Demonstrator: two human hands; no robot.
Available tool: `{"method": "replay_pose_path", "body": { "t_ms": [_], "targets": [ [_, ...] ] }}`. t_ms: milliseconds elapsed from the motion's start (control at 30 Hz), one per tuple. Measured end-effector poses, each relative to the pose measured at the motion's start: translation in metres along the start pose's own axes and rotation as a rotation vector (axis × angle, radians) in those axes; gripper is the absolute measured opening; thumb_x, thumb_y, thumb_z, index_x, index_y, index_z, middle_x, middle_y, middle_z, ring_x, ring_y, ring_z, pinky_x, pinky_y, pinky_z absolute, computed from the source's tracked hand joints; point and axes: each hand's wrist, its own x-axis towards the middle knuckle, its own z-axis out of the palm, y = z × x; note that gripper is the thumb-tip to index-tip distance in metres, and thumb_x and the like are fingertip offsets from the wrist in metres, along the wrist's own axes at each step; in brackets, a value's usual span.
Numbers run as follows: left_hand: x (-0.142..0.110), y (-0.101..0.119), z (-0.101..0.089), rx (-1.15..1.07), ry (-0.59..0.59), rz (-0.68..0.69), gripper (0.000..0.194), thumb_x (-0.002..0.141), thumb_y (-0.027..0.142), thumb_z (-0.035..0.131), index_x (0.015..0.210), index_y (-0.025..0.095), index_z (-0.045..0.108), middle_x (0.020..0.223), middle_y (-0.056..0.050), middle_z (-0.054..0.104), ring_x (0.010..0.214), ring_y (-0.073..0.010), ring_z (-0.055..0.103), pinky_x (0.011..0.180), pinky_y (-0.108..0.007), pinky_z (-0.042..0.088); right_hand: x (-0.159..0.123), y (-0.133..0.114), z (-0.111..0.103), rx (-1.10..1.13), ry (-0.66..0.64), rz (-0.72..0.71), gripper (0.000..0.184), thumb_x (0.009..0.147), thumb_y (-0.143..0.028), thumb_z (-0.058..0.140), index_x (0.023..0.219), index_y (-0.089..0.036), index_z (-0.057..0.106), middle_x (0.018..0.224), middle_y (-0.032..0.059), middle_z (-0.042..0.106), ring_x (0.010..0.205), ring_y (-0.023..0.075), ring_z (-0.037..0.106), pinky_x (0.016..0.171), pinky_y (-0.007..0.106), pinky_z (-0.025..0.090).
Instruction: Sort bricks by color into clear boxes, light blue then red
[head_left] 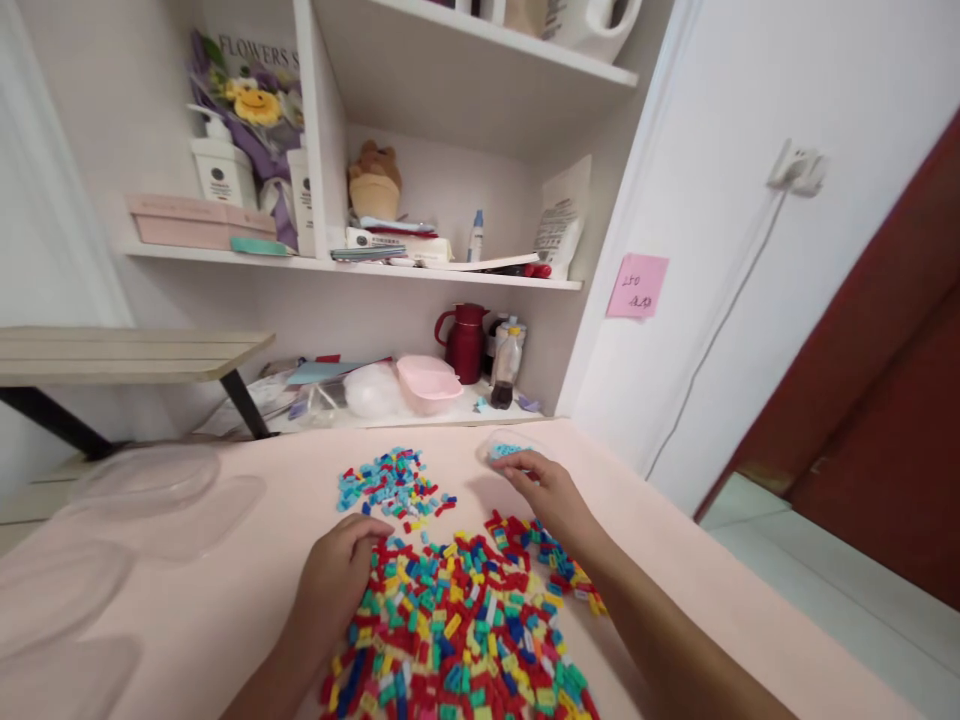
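Note:
A large heap of small toy bricks in red, yellow, green and blue spreads over the near middle of the pink surface. My left hand rests at the heap's upper left edge, its index finger stretched out and nothing visible in it. Beyond it lies a smaller pile of mostly light blue bricks. My right hand is over the near rim of a clear plastic tub with light blue bricks inside. Its fingers reach forward, loosely bent, with no brick visible between them.
Clear plastic lids or trays lie at the left beside a small wooden shelf. At the back stand a pink basin, a red jug and a bottle with dark liquid. A shelf unit rises behind the surface.

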Motion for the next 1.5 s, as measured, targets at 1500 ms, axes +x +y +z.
{"method": "replay_pose_path", "body": {
  "t_ms": [1500],
  "targets": [
    [0.003,-0.005,-0.004,0.03,0.002,-0.046,0.033,0.075,0.022,0.041,0.073,0.025,0.074,0.088,-0.001,0.075,0.088,-0.019,0.069,0.081,-0.029,0.052,-0.011,0.001,0.08,-0.259,-0.538,-0.34,0.026,0.081,-0.011,0.062,0.087,-0.031,0.078,0.091,-0.001,0.072,0.086,0.0153,0.067,0.08,0.023,0.049]
  ]
}}
